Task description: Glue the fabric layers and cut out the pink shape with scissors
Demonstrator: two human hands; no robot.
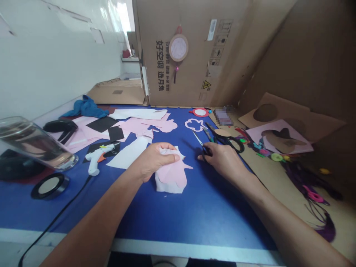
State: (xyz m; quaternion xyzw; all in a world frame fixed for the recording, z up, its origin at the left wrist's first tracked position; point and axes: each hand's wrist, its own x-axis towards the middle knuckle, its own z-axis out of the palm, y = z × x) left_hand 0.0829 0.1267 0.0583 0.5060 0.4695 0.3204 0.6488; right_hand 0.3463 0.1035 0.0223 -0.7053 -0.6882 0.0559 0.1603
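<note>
Scissors (198,138) gripped by the right hand (222,157), poking ahead of its curled fingers; left hand (154,159) pinches pink cutout (174,175) against white sheet (169,188), glue gun (96,160) left of those fingers!

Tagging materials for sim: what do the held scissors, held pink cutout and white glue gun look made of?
Scissors: silvery, slightly shiny blade, likely metal; dark handles, perhaps plastic.
Pink cutout: matte, thin and flat; felt or paper, can't tell which.
Glue gun: smooth white body, moulded shape, likely hard plastic.
</note>
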